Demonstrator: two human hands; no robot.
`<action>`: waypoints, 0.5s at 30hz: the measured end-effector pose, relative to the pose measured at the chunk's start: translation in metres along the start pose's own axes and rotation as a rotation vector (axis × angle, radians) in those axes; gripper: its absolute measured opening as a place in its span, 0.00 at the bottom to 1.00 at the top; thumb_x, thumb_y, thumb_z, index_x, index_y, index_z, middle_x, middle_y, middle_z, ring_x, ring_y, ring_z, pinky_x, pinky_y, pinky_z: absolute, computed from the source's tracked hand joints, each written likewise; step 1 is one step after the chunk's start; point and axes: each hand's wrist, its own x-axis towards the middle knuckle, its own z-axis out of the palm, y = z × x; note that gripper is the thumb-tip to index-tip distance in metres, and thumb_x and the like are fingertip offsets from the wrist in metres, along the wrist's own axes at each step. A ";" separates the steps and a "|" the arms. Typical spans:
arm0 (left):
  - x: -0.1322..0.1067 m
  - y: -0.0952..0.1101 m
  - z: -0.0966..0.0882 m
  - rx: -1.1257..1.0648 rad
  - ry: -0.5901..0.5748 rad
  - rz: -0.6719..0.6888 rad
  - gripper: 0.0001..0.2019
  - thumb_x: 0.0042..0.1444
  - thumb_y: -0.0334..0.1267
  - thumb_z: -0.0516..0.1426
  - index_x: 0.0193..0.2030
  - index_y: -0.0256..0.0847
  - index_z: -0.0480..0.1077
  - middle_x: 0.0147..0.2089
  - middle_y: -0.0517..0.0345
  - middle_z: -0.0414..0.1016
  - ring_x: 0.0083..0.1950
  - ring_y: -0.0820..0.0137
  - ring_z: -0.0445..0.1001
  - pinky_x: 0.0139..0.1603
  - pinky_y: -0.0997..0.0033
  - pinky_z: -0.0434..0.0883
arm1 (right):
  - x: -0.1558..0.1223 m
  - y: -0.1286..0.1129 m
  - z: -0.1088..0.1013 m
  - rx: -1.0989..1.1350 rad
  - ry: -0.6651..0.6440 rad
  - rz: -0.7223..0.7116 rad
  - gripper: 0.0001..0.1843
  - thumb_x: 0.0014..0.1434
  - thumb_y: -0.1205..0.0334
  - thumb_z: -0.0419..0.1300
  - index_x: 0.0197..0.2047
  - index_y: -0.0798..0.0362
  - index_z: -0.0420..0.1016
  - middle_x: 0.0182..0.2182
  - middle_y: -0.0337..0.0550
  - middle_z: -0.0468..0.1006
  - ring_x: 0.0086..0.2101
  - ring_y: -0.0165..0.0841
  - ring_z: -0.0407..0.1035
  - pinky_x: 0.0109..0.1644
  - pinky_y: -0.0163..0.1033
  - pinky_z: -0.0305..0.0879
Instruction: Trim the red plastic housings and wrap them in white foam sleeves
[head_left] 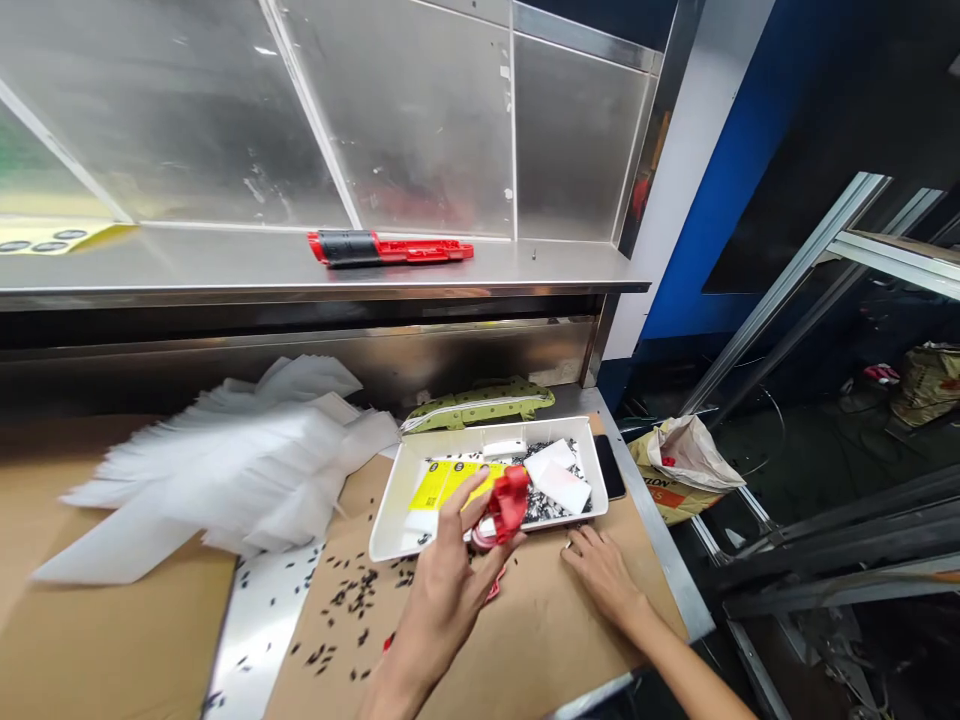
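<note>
Landmark: the white tray (390, 520) on the worktop (540, 640), everything below is placed off that.

Left hand (442, 590): raised just in front of the tray's near edge, fingers (469, 490) closed around a red plastic part (510, 500). It's held up over the tray rim, probably so it's easy to look at or turn.

Right hand (604, 570): flat on the cardboard just right of the tray's near corner, fingers spread and holding nothing. Looks like it's only bracing there.

In the tray: a yellow label (442, 483), some white cards (559, 480) and a heap of small black bits, kept together by the raised rim.

Loose black screws (352, 590): scattered on the cardboard left and in front of the tray, so plenty have spilled outside it.

White foam bags (240, 470): fanned out in a pile well left of the tray.

Green pouch (480, 403): lying right behind the tray.

Phone (609, 467): tucked against the tray's right side.

Red and black tool (390, 248): up on the steel shelf (225, 270) behind and above the tray, out of the way.
</note>
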 end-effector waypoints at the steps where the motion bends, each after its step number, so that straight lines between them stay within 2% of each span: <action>1: 0.001 -0.001 -0.002 -0.017 0.000 -0.020 0.36 0.33 0.25 0.72 0.53 0.44 0.72 0.54 0.47 0.78 0.53 0.57 0.75 0.33 0.80 0.71 | 0.004 0.002 0.002 -0.016 -0.023 -0.010 0.12 0.61 0.74 0.57 0.46 0.53 0.74 0.52 0.45 0.74 0.54 0.41 0.67 0.56 0.53 0.66; 3: 0.003 -0.003 -0.005 -0.107 -0.031 -0.096 0.31 0.35 0.34 0.73 0.50 0.43 0.72 0.47 0.49 0.81 0.48 0.58 0.77 0.33 0.78 0.73 | 0.009 0.005 0.004 -0.027 -0.045 -0.005 0.06 0.62 0.71 0.59 0.43 0.55 0.75 0.47 0.44 0.76 0.51 0.39 0.68 0.56 0.53 0.65; 5: 0.004 -0.005 -0.009 -0.290 -0.019 -0.209 0.25 0.41 0.46 0.71 0.46 0.43 0.73 0.37 0.56 0.81 0.41 0.63 0.79 0.35 0.75 0.76 | 0.009 0.005 0.003 -0.005 -0.037 0.023 0.04 0.62 0.69 0.59 0.41 0.55 0.75 0.45 0.43 0.76 0.49 0.38 0.69 0.56 0.53 0.65; 7: 0.002 -0.005 -0.011 -0.422 0.018 -0.315 0.19 0.46 0.52 0.67 0.40 0.42 0.73 0.34 0.60 0.79 0.40 0.64 0.79 0.35 0.73 0.77 | 0.005 0.003 -0.001 0.055 -0.008 0.059 0.03 0.62 0.69 0.60 0.40 0.56 0.75 0.42 0.42 0.77 0.46 0.36 0.71 0.55 0.52 0.66; 10: -0.006 -0.006 -0.011 -0.540 0.097 -0.494 0.13 0.58 0.47 0.59 0.37 0.36 0.74 0.40 0.51 0.80 0.48 0.57 0.79 0.45 0.63 0.78 | -0.003 -0.008 -0.016 0.221 0.064 0.108 0.03 0.60 0.70 0.59 0.34 0.56 0.73 0.34 0.41 0.76 0.36 0.34 0.72 0.44 0.42 0.69; 13: -0.017 -0.006 -0.008 -0.712 0.114 -0.595 0.15 0.65 0.42 0.51 0.49 0.35 0.73 0.43 0.43 0.80 0.46 0.56 0.79 0.48 0.55 0.78 | -0.016 -0.026 -0.042 0.463 0.147 0.115 0.09 0.60 0.64 0.56 0.28 0.54 0.70 0.29 0.42 0.75 0.30 0.32 0.72 0.33 0.35 0.67; 15: -0.024 -0.007 -0.005 -0.781 0.059 -0.614 0.17 0.65 0.40 0.50 0.57 0.38 0.69 0.46 0.43 0.80 0.43 0.58 0.80 0.45 0.57 0.79 | -0.028 -0.043 -0.063 0.608 0.178 0.089 0.15 0.63 0.56 0.54 0.27 0.53 0.69 0.32 0.45 0.77 0.35 0.35 0.74 0.35 0.35 0.70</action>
